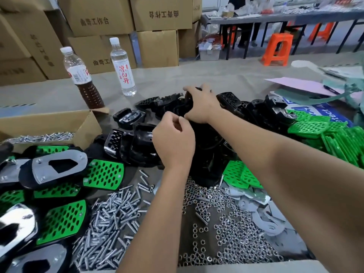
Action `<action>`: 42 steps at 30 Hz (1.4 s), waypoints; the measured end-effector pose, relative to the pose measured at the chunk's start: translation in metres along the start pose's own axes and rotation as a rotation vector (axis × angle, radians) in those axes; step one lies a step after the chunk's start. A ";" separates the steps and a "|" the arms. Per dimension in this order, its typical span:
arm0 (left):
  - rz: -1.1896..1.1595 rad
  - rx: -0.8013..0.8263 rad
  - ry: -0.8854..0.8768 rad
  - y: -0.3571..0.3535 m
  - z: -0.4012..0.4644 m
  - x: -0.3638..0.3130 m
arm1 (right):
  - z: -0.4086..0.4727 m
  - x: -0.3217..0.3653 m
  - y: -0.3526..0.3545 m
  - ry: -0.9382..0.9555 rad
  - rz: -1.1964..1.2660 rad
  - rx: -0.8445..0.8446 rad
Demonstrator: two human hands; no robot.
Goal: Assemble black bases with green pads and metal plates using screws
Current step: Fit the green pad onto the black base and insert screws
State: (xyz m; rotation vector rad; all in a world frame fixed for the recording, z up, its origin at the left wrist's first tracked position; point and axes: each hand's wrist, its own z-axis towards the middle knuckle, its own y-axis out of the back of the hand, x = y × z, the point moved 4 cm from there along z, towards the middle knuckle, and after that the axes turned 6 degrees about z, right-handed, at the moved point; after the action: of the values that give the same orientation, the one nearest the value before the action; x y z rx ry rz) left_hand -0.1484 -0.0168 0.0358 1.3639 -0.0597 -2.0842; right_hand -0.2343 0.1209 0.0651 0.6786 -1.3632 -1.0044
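Note:
A heap of black bases (232,103) fills the middle of the table. My right hand (201,104) reaches over the heap and grips one black base (189,95) at its far end. My left hand (173,140) hovers just in front of it, fingers curled with thumb and forefinger pinched together; whether anything is between them is too small to see. Loose green pads (315,129) lie at the right and more (238,174) by my right forearm. Screws (110,223) and nuts (226,229) are spread at the front. Grey metal plates (256,209) lie beside the nuts.
Finished assemblies with green pads and metal plates (59,168) are stacked at the left. A cardboard box of screws (49,125) stands behind them. Two bottles (123,67) stand further back, with cartons behind. Papers and a pen (307,87) lie at the right.

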 end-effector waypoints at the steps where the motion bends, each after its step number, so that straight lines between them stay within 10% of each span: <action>1: 0.002 0.013 -0.006 -0.002 0.004 0.003 | -0.006 0.000 0.001 0.047 0.050 -0.088; 7: -0.095 0.046 -0.023 0.015 0.000 -0.007 | -0.079 0.005 0.024 0.307 0.275 -0.488; 11: -0.704 0.502 0.383 0.019 -0.043 -0.025 | -0.164 0.009 0.038 0.424 0.296 -0.729; 20: -0.511 0.632 0.377 0.056 -0.113 0.003 | -0.284 -0.031 0.005 0.491 0.356 -0.446; 27: -0.790 1.010 0.452 0.069 -0.131 0.020 | -0.277 -0.077 0.006 -0.078 -0.002 -0.310; 33: -0.810 1.001 0.361 0.065 -0.125 0.023 | -0.271 -0.082 0.005 -0.119 0.019 -0.322; 42: -0.769 0.865 0.295 0.057 -0.119 0.026 | -0.297 -0.081 0.040 0.022 0.360 -1.026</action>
State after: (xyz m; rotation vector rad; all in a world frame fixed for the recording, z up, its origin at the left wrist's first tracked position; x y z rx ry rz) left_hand -0.0281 -0.0408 -0.0192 2.5114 -0.4059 -2.5583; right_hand 0.0703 0.1648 0.0240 -0.3141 -0.7372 -1.2099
